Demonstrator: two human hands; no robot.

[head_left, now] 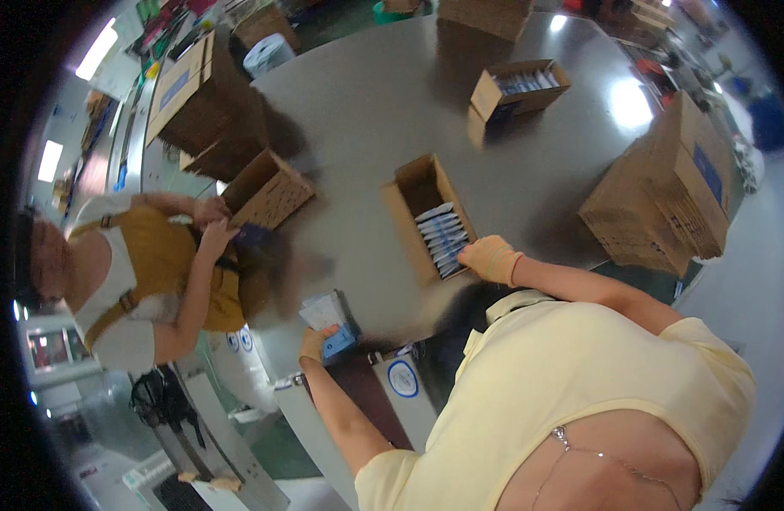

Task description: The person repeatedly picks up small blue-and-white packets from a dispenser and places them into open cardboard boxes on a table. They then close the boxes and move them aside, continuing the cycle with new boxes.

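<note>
My left hand (312, 342), in a light knit glove, is closed around the lower edge of a small stack of blue-and-white packets (334, 317) at the table's near edge. In front of me an open cardboard box (398, 204) holds a row of thin white-and-blue packets (441, 234) in its nearer part; its far part shows bare cardboard. My right hand (492, 258), gloved too, is at the right wall of this box with fingers bent and fingertips by the row. Whether it grips the wall or a packet is hidden.
Another open box of packets (528, 83) stands farther back on the metal table (349, 111). Stacks of flattened cartons (665, 187) rise at right and far left. A co-worker in a mustard apron (166, 264) handles an open box (268, 192) at left.
</note>
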